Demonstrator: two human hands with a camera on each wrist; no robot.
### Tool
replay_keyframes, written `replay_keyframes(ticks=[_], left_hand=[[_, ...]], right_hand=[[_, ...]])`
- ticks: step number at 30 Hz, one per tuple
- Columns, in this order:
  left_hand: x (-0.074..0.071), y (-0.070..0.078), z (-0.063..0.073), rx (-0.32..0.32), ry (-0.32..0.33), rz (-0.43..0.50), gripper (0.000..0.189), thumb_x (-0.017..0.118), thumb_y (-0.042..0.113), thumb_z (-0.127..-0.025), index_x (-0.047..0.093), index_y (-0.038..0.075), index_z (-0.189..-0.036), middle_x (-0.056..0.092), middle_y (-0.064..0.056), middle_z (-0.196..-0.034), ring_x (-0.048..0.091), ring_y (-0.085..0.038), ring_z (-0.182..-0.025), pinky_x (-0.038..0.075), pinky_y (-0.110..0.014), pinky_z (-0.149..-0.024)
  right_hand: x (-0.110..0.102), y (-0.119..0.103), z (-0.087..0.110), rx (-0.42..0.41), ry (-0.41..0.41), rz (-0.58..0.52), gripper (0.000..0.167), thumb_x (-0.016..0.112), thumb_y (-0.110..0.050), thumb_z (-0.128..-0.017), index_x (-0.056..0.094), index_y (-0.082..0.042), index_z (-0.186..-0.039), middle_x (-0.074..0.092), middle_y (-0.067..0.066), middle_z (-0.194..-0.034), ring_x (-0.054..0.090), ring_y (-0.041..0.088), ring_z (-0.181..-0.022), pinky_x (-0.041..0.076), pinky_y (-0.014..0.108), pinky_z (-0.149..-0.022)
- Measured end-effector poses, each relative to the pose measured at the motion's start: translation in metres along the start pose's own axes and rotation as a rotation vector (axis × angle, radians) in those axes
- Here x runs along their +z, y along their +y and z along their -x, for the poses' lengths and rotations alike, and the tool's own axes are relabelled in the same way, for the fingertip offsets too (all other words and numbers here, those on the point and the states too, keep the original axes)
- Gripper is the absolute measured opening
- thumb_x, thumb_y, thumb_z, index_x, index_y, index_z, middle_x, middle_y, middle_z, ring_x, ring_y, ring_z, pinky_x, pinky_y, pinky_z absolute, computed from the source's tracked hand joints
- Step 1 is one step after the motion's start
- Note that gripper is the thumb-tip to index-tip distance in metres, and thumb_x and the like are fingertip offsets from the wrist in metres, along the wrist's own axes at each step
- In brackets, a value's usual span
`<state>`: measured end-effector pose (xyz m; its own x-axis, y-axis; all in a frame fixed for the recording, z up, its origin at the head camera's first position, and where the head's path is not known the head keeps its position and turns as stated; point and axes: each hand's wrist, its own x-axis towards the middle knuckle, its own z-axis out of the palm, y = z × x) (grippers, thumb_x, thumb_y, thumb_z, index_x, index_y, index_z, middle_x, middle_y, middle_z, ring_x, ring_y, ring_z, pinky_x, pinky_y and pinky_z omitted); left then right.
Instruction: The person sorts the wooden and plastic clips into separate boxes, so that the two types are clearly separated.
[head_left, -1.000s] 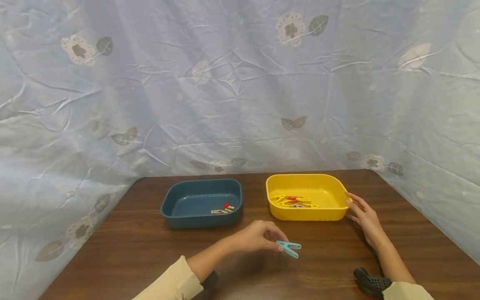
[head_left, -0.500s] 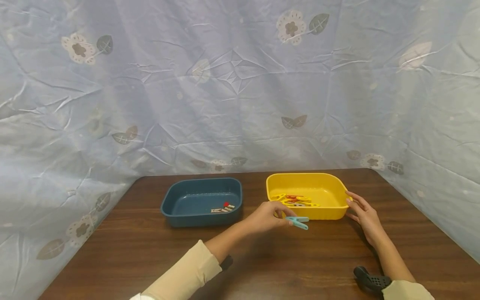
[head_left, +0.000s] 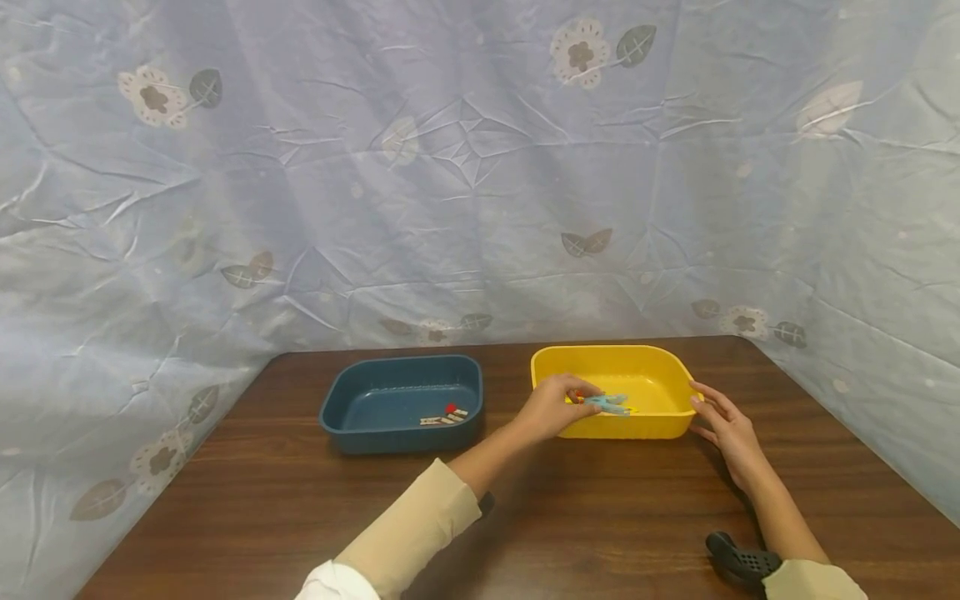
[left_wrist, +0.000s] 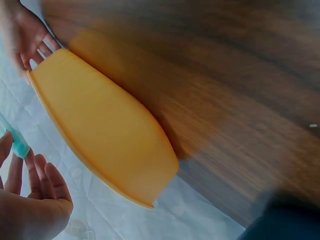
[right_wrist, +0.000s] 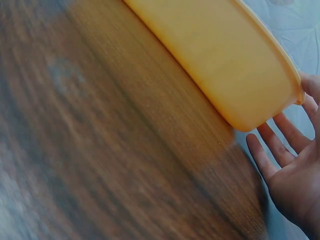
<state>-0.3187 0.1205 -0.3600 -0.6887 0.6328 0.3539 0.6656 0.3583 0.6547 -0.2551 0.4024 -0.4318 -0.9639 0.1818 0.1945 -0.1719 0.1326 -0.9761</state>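
A light blue clothespin (head_left: 609,405) is pinched between the thumb and fingers of my left hand (head_left: 553,408), over the near left part of the yellow basin (head_left: 630,427). In the left wrist view, the same clothespin (left_wrist: 19,144) shows at the fingertips, its other end cut off by the frame. Yellow and red pieces in that basin are mostly hidden behind the hand. My right hand (head_left: 735,442) touches the basin's right end, the fingers spread and fairly straight along the outer wall and the thumb at the rim, as the right wrist view also shows.
A dark blue basin (head_left: 405,443) stands to the left, with a few small wooden clothespins (head_left: 444,420) and a red piece inside. Both basins rest on a brown wooden table (head_left: 300,517). A floral curtain (head_left: 465,208) hangs behind the table.
My left hand has carried the light blue clothespin forward and slightly right, from above the table to over the yellow basin. The right hand has stayed at the basin's end.
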Motion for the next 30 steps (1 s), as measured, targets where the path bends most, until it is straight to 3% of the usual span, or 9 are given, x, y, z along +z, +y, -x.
replay_keyframes(ticks=[5, 13, 17, 26, 30], left_hand=[[0.004, 0.003, -0.012, -0.04, 0.017, 0.01, 0.019, 0.069, 0.021, -0.083, 0.072, 0.012, -0.1, 0.061, 0.003, -0.093, 0.051, -0.006, -0.074, 0.043, -0.018, -0.054], [0.013, 0.002, -0.023, -0.052, 0.03, -0.022, 0.021, 0.069, 0.022, -0.084, 0.072, 0.011, -0.101, 0.061, 0.003, -0.094, 0.05, -0.005, -0.071, 0.041, -0.017, -0.053], [0.021, 0.001, -0.029, -0.085, 0.031, -0.021, 0.021, 0.069, 0.022, -0.084, 0.072, 0.011, -0.102, 0.06, 0.003, -0.095, 0.049, -0.005, -0.067, 0.041, -0.017, -0.051], [0.043, -0.003, -0.046, -0.202, 0.067, -0.011, 0.02, 0.069, 0.021, -0.084, 0.072, 0.013, -0.102, 0.063, 0.005, -0.097, 0.048, -0.005, -0.053, 0.041, -0.017, -0.048], [0.05, -0.004, -0.053, -0.251, 0.093, -0.023, 0.019, 0.07, 0.022, -0.082, 0.073, 0.014, -0.1, 0.066, 0.005, -0.098, 0.058, -0.006, -0.067, 0.044, -0.017, -0.056]], right_hand=[[0.0, 0.0, 0.0, -0.001, 0.001, -0.017, 0.052, 0.049, -0.03, -0.096, 0.035, -0.01, -0.141, 0.034, 0.012, -0.132, 0.05, 0.003, -0.102, 0.046, 0.019, -0.078], [0.0, 0.0, -0.001, 0.004, 0.001, -0.02, 0.052, 0.049, -0.03, -0.096, 0.035, -0.01, -0.141, 0.036, 0.011, -0.13, 0.05, 0.004, -0.102, 0.047, 0.02, -0.078], [-0.001, 0.0, 0.0, 0.009, 0.003, -0.026, 0.052, 0.05, -0.03, -0.096, 0.035, -0.009, -0.141, 0.036, 0.011, -0.13, 0.051, 0.003, -0.101, 0.047, 0.02, -0.078], [-0.003, 0.002, -0.002, 0.011, 0.007, 0.074, 0.056, 0.047, -0.035, -0.096, 0.031, -0.009, -0.143, 0.032, 0.017, -0.136, 0.05, 0.0, -0.1, 0.047, 0.021, -0.078], [-0.002, 0.001, -0.003, 0.011, 0.009, 0.073, 0.056, 0.047, -0.036, -0.096, 0.032, -0.009, -0.143, 0.029, 0.022, -0.137, 0.05, 0.004, -0.102, 0.047, 0.021, -0.079]])
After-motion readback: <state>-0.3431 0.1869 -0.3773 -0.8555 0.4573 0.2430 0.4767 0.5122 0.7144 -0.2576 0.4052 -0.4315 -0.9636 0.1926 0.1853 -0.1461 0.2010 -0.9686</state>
